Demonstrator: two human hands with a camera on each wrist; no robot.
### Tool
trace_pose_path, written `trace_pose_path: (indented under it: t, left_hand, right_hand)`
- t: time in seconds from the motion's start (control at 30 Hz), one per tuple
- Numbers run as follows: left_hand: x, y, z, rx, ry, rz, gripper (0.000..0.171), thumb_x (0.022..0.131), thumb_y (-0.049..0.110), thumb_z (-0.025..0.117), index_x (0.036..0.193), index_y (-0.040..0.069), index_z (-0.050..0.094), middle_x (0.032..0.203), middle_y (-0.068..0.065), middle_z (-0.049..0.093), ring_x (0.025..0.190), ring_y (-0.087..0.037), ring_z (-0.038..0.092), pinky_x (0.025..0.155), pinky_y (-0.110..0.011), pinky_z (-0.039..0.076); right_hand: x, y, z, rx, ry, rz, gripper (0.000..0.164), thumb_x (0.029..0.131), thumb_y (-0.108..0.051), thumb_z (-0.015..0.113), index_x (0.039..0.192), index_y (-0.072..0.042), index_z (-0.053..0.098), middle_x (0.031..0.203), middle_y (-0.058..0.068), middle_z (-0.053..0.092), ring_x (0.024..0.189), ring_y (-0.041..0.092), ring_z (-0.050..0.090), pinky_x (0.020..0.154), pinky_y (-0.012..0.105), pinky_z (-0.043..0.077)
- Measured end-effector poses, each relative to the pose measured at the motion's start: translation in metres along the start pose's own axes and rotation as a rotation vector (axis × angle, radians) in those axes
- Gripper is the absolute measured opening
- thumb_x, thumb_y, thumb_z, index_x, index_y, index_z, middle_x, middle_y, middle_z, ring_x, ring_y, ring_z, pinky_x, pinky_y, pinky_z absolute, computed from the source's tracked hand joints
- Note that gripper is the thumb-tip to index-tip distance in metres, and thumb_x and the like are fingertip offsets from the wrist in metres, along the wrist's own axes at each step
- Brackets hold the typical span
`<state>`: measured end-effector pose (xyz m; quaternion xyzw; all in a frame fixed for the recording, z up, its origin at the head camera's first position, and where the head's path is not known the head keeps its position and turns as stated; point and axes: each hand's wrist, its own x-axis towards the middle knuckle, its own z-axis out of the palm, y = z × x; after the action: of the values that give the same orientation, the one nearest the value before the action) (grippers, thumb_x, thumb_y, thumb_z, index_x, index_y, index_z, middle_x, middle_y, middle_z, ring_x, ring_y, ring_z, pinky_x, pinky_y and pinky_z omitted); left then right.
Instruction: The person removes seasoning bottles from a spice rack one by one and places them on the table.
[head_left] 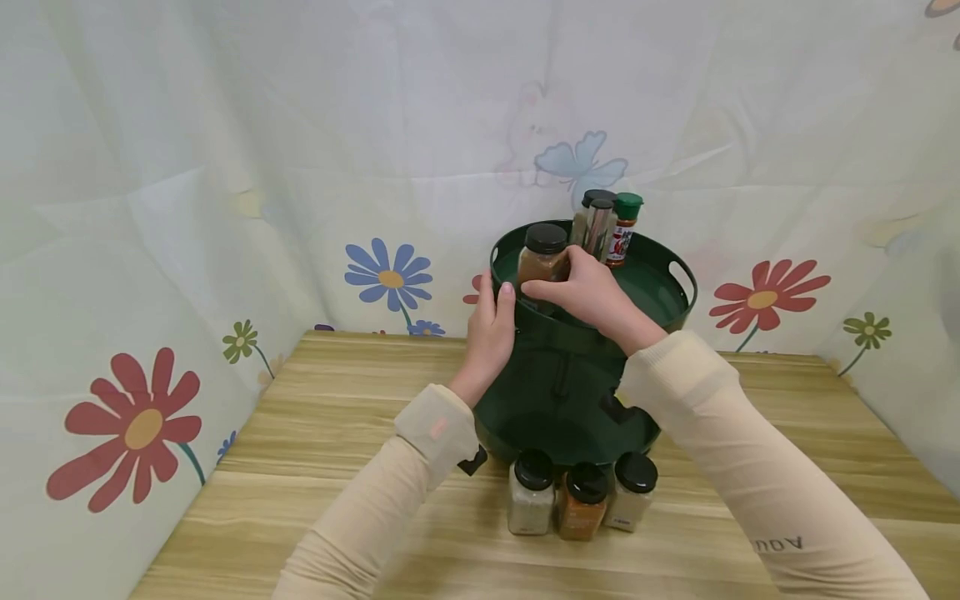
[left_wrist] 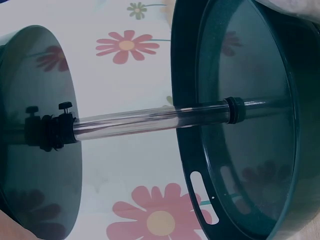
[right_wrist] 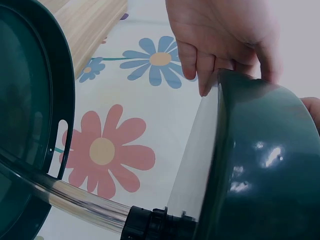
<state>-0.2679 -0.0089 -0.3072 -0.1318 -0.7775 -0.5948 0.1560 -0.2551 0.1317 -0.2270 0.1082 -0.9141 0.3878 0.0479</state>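
Observation:
A two-tier green round organizer stands on the table, with an upper tray (head_left: 652,292) and a lower tray (head_left: 547,433). My left hand (head_left: 491,329) grips the upper tray at its left edge; the right wrist view shows this left hand (right_wrist: 225,40) with fingers and thumb against the tray's wall. Over the upper tray's front left, my right hand (head_left: 585,292) holds a spice jar (head_left: 538,267) with brown contents and a black lid. Whether the jar's base touches the tray is hidden. At the tray's back stand a green-capped seasoning bottle (head_left: 624,229) and dark-capped containers (head_left: 597,233).
Before the lower tray stand three black-lidded spice jars: a pale one (head_left: 531,496), an orange one (head_left: 582,504) and a beige one (head_left: 632,492). A clear post (left_wrist: 150,122) joins the tiers. Behind the wooden table (head_left: 360,392) hangs a flowered curtain (head_left: 285,167).

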Motion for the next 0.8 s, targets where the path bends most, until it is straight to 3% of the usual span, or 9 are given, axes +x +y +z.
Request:
trace_pose_path:
  t: [0.43,0.8]
  left_hand:
    - [0.0003,0.0006,0.0001,-0.005,0.005,0.007,0.061,0.097,0.042,0.028,0.144,0.009,0.01,0.148,-0.014,0.021,0.13,-0.031,0.027,0.105,-0.053,0.024]
    - [-0.0006,0.0015,-0.0002,-0.006,0.006,0.008,0.061,0.097,0.042,0.028,0.144,0.008,0.011,0.148,-0.014,0.021,0.13,-0.03,0.027,0.105,-0.053,0.024]
  right_hand:
    - [0.0029,0.0005,-0.0001,-0.021,0.005,0.001,0.057,0.082,-0.041,0.06,0.118,-0.001,0.042,0.114,0.017,0.051,0.101,0.03,0.05,0.086,0.049,0.043]
    - [0.0017,0.0017,0.0009,-0.023,0.041,-0.013,0.053,0.082,-0.039,0.06,0.116,-0.001,0.045,0.111,0.017,0.053,0.097,0.029,0.051,0.082,0.047,0.044]
